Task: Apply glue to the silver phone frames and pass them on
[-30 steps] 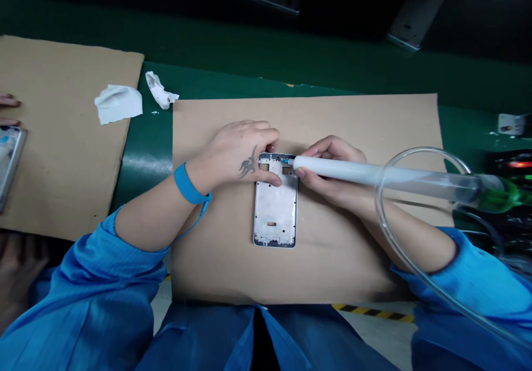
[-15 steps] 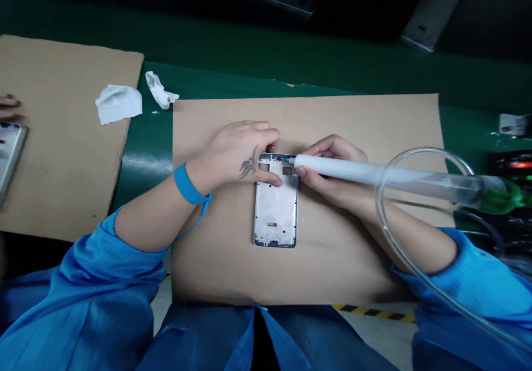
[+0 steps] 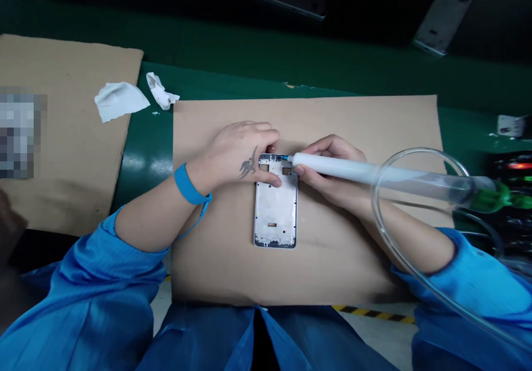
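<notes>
A silver phone frame [image 3: 276,210] lies lengthwise on a brown cardboard sheet [image 3: 332,121]. My left hand [image 3: 235,152] grips its upper end, thumb across the face and fingers curled over the top edge. My right hand [image 3: 332,171] is closed round a white dispenser syringe [image 3: 353,170], whose blue tip touches the frame's top edge. A clear hose [image 3: 384,232] loops from the syringe's green rear end [image 3: 496,196] down past my right sleeve. A blue wrist strap [image 3: 187,184] sits on my left wrist.
Two crumpled white wipes [image 3: 118,100] lie at the left, one on a second cardboard sheet [image 3: 70,154], the other on the green belt [image 3: 249,55]. Two phone frames [image 3: 443,19] lie on the dark strip at the back. A small white part [image 3: 510,125] sits at the right edge.
The syringe tip has crept a little left along the frame's top edge. The phone frames at the back have drifted right. The neighbour's hand and frame at the far left are gone from sight.
</notes>
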{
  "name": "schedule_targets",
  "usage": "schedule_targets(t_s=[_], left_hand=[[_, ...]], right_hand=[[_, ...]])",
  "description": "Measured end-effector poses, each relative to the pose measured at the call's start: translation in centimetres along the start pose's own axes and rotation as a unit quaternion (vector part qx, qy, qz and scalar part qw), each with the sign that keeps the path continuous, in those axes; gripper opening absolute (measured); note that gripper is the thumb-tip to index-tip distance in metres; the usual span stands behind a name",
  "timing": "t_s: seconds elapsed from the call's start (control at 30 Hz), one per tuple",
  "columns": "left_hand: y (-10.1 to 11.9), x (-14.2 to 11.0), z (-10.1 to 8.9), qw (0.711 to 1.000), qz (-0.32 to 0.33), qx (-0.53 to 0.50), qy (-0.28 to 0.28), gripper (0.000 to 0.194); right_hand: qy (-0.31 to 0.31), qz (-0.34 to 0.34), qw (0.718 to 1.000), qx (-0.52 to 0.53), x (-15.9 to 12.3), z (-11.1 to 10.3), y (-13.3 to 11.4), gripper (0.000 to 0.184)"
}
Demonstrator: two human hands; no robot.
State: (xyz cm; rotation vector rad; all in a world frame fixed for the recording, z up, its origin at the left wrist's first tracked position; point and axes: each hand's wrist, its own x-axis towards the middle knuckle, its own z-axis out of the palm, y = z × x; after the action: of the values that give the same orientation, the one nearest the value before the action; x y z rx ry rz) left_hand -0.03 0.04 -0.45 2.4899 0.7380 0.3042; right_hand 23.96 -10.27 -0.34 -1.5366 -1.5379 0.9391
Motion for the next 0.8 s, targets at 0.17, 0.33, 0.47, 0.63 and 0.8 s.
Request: schedule_targets(t_s=[0.17,0.33,0.47,0.63,0.8], left_hand=[[0.1,0.0,-0.1,1.000,0.003,0.005,0.000,0.071],[0.2,0.1,-0.1,1.000,0.000,0.006,-0.003,0.073],[0.0,0.0,-0.1,1.000,0.006,0.004,-0.003,0.074],[0.1,0.0,-0.1,1.000,0.005,0.001,-0.002,0.073],[-0.1,-0.6,-0.4,1.000,-0.012,-0.009,-0.004,0.077]], right_hand=[[0.003,-0.025,1.000,-0.017,0.1,0.1,0.4,0.039],[-0.002,-0.041,0.999,-0.004,0.1,0.5,1.1,0.035],[0.005,-0.038,0.999,0.005,0.1,0.6,1.1,0.034],[0.007,-0.022,1.000,0.004,0.3,0.3,0.5,0.035],[0.031,0.008,0.995,0.099,-0.9,0.6,0.6,0.041]])
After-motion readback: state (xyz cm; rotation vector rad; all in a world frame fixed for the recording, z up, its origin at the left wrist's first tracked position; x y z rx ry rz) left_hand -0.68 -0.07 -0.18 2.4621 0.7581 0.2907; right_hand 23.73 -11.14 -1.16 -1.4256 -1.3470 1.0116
